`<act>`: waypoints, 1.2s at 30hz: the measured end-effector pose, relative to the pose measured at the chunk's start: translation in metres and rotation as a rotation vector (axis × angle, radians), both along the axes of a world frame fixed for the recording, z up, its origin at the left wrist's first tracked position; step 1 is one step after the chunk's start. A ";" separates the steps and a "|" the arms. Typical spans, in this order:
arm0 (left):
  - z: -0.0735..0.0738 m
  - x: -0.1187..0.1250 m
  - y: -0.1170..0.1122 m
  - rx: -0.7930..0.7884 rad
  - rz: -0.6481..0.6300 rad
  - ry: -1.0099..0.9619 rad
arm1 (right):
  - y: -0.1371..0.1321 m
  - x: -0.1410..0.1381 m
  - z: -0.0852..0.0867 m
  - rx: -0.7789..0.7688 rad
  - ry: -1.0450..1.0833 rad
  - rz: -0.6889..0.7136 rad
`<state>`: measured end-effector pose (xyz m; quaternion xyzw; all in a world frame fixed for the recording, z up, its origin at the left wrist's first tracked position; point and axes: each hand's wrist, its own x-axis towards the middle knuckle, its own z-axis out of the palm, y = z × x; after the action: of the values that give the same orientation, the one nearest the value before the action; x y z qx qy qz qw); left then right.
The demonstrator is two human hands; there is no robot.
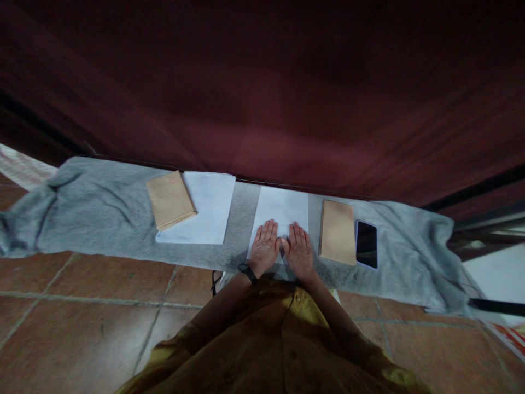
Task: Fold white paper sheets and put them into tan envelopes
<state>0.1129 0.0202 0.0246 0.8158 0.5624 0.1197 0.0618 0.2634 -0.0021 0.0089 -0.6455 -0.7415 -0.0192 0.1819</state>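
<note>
My left hand [264, 248] and my right hand [299, 249] lie flat side by side, fingers stretched out, on the near half of a white sheet of paper [283, 210]. The sheet rests on a grey cloth [102, 213] spread along the floor. Neither hand holds anything. A dark band sits on my left wrist. Just right of my right hand lies a brown envelope [337, 231].
A black phone [366, 244] lies right of the envelope. To the left, another brown envelope [170, 199] overlaps a stack of white paper [207, 210]. A dark red curtain [262, 93] hangs behind the cloth. Terracotta floor tiles [82, 306] are in front.
</note>
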 end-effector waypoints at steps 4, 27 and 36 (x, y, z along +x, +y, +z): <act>-0.001 -0.014 0.000 0.023 0.137 0.003 | 0.000 0.007 -0.005 0.041 0.013 -0.082; 0.027 -0.034 0.003 -0.023 0.344 -0.043 | -0.003 0.011 -0.007 0.057 0.017 -0.178; 0.048 -0.028 0.016 -0.203 0.496 -0.117 | -0.002 0.011 -0.009 0.075 0.009 -0.188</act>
<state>0.0846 0.0367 0.0724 0.6346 0.7495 0.1208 0.1445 0.2742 -0.0044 -0.0006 -0.7051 -0.6756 -0.0610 0.2065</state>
